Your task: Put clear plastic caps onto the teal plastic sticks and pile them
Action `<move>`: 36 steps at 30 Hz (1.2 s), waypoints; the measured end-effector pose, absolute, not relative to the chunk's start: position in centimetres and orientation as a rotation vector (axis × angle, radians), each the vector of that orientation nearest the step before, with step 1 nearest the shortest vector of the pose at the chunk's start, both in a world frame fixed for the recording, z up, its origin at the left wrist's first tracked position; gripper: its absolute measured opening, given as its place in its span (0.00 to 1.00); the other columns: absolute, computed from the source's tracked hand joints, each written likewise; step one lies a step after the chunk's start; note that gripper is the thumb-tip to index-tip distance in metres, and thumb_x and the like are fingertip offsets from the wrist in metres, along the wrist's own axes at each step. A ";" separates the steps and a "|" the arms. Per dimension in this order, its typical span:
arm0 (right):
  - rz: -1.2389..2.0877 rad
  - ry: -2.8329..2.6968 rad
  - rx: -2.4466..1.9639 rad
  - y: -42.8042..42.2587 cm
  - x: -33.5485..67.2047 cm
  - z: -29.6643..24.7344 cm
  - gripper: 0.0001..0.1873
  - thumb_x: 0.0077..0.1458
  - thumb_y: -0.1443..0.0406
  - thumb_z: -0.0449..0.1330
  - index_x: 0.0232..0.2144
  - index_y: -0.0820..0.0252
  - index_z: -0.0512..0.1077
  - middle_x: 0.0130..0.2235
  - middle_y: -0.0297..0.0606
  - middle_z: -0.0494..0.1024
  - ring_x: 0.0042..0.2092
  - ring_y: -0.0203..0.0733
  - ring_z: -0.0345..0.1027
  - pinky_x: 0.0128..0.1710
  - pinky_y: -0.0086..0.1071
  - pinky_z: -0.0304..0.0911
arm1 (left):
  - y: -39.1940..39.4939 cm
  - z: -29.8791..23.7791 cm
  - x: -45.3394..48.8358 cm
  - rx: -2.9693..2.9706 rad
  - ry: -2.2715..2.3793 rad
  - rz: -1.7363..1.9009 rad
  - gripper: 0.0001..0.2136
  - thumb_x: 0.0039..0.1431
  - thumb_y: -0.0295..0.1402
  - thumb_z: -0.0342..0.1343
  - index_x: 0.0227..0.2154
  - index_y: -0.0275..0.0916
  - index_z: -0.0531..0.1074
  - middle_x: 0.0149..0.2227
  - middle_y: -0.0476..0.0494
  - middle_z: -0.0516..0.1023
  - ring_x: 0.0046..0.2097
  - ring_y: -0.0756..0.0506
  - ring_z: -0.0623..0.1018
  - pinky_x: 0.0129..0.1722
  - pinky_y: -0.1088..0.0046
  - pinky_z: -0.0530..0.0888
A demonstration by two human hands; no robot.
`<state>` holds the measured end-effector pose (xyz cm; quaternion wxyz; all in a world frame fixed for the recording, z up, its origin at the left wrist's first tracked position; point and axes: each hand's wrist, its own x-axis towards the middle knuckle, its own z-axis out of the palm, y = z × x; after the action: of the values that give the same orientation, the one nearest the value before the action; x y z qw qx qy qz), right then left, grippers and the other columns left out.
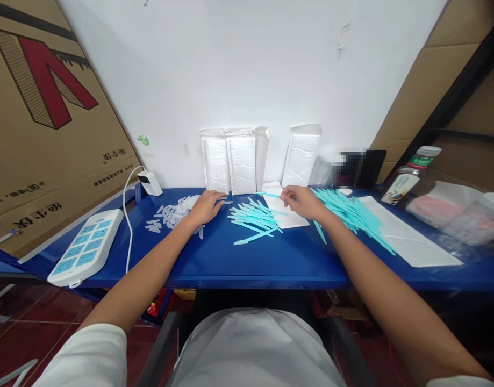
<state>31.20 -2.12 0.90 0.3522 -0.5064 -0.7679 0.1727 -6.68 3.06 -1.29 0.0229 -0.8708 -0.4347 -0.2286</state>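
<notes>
My left hand (206, 206) rests on the blue table (214, 263), its fingers bent over a heap of small clear plastic caps (172, 215). My right hand (300, 201) pinches one thin teal plastic stick (267, 194) by its end and holds it above a white sheet (285, 214). A small pile of several teal sticks (255, 220) lies between my hands. A bigger heap of the same sticks (353, 215) spreads out to the right of my right wrist.
White bubble mailers (234, 161) lean on the wall at the back. A white power strip (85, 248) and a charger (150, 183) sit at the left. A bottle (410, 174), a plastic bag (452, 215) and a long white mailer (408, 236) lie at the right. Cardboard boxes (41, 123) flank the table.
</notes>
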 end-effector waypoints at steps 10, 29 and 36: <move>0.572 -1.956 -1.257 -2.4 30.6 1.0 0.12 0.64 0.57 0.61 0.35 0.59 0.74 0.31 0.40 0.82 0.29 0.39 0.71 0.30 0.31 0.66 | 2.9 -1.2 -5.6 -2.830 -1.324 -0.717 0.13 0.67 0.44 0.57 0.38 0.42 0.81 0.41 0.36 0.81 0.49 0.34 0.76 0.50 0.57 0.73; 0.728 -1.931 -1.198 -3.2 29.7 1.6 0.18 0.61 0.51 0.65 0.33 0.60 0.73 0.30 0.41 0.81 0.27 0.37 0.69 0.29 0.32 0.65 | 2.6 -2.4 -5.1 -2.657 -1.550 -0.853 0.13 0.65 0.45 0.60 0.39 0.40 0.77 0.39 0.38 0.79 0.45 0.36 0.77 0.46 0.59 0.72; 0.739 -1.945 -1.185 -3.1 29.7 1.3 0.16 0.61 0.53 0.65 0.33 0.60 0.73 0.29 0.40 0.81 0.26 0.37 0.69 0.30 0.32 0.66 | 2.6 -2.4 -4.5 -2.674 -1.612 -0.753 0.11 0.67 0.42 0.57 0.38 0.40 0.79 0.41 0.37 0.79 0.47 0.36 0.77 0.49 0.59 0.73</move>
<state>29.67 -3.11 1.33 0.3649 -0.4608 -0.7562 0.2875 -4.51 2.63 -2.36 -0.0353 -0.8321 -0.5015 -0.2343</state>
